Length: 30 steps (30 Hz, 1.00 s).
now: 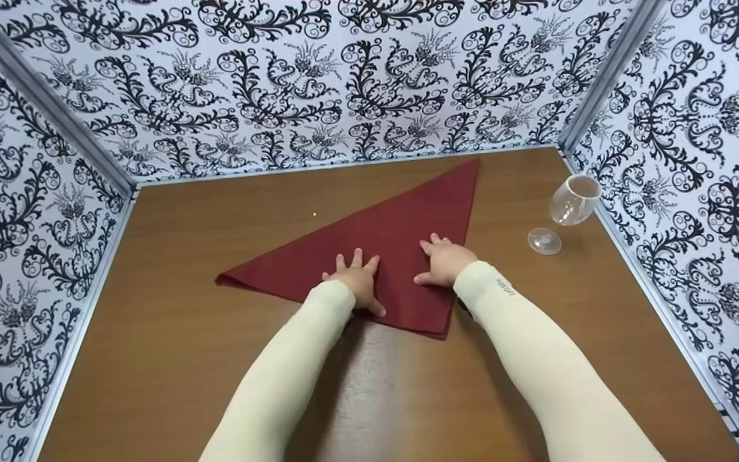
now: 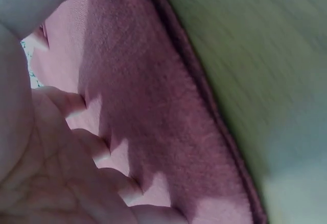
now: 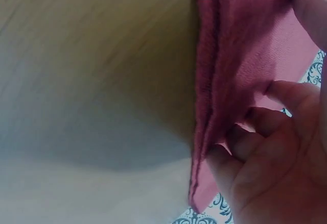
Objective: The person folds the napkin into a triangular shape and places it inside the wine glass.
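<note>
Worktop (image 1: 164, 346), wood-look, carries all items. Red cloth (image 1: 401, 224) lies approx. ctr. on it, folded to a triangle; layered edges show in both wrist views. Wineglass (image 1: 571, 204) stands upright to R of cloth, well apart, untouched. L hand (image 1: 358, 282): grip spread, fingertips on cloth near front edge, nothing pinched. R hand (image 1: 448, 262): grip spread, thumb apart from fingers, fingertips on cloth near R edge, nothing pinched. Step in hand (est.): pressing fold flat & squaring layers. Next move prob. calls for light, even pressure w/o dragging top layer off the one below.
</note>
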Motion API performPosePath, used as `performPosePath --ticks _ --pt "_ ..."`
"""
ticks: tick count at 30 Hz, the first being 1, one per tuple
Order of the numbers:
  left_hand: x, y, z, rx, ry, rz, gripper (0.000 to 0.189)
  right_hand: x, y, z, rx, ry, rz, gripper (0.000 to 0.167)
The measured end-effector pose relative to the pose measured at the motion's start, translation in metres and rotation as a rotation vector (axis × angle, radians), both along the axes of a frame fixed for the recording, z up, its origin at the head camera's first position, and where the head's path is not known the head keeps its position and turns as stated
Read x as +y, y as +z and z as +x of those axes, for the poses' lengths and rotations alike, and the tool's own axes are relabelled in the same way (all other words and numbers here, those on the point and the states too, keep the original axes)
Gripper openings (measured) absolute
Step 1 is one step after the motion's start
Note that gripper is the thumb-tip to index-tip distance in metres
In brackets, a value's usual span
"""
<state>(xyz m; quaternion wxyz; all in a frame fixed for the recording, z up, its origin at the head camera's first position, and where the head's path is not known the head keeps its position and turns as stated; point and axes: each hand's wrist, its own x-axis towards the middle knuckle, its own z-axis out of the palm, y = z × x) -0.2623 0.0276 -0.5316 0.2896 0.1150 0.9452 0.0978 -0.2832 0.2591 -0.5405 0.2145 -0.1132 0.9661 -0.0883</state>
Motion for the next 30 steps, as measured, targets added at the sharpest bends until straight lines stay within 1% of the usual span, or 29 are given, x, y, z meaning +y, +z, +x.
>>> performPosePath --ticks 5,12,16,19,21,24,27,30 --pt "-0.005 -0.002 -0.003 -0.001 -0.013 0.008 0.123 0.0 0.0 0.002 -0.014 -0.013 0.003 0.096" --pt "-0.01 0.002 -0.001 0.01 -0.02 0.034 0.122 -0.003 -0.002 0.004 -0.004 -0.017 0.024 0.096" --pt "-0.005 0.009 0.002 0.026 -0.015 -0.002 0.119 -0.005 0.005 0.006 0.005 0.014 0.051 0.096" --pt "0.0 0.013 0.007 0.027 -0.017 -0.029 0.116 -0.005 0.011 0.007 0.031 0.019 0.039 0.098" --pt "0.002 0.012 0.009 0.018 -0.015 -0.031 0.118 -0.004 0.012 0.008 0.026 0.016 0.024 0.102" --pt "0.001 0.01 0.01 0.007 -0.009 -0.023 0.121 -0.001 0.009 0.008 -0.011 0.004 0.012 0.107" --pt "-0.001 0.008 0.009 0.009 -0.002 -0.022 0.123 0.0 0.004 0.007 -0.047 0.004 0.017 0.107" --pt "-0.004 0.006 0.007 0.001 -0.001 -0.022 0.124 0.0 0.001 0.007 -0.051 0.001 0.021 0.107"
